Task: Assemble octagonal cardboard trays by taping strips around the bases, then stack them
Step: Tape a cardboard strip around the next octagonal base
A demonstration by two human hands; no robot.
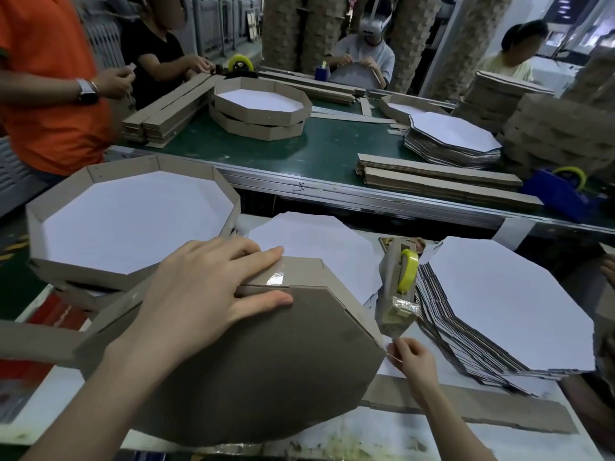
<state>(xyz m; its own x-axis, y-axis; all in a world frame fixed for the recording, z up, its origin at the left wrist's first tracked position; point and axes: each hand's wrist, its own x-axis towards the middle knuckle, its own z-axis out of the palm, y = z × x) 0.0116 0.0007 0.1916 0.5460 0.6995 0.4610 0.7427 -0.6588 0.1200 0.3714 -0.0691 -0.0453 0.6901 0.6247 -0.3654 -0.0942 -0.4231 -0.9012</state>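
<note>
A brown octagonal base (266, 367) is tilted up on edge in front of me, its brown underside toward the camera. A cardboard strip (299, 271) runs along its top edge, fixed there by a shiny piece of clear tape (271, 277). My left hand (206, 287) presses on the strip and base, fingers spread over the joint, thumb on the base. My right hand (411, 359) pinches a strand of clear tape drawn from the tape dispenser (399, 287), which carries a yellow roll. A finished tray (133, 217) tops a stack at the left.
A pile of flat white octagonal bases (506, 307) lies at the right, another white base (309, 241) behind the work. Loose strips (466, 407) lie on the near table. Across the green conveyor (299, 151) are more trays, strips, a blue dispenser (562, 191) and several seated people.
</note>
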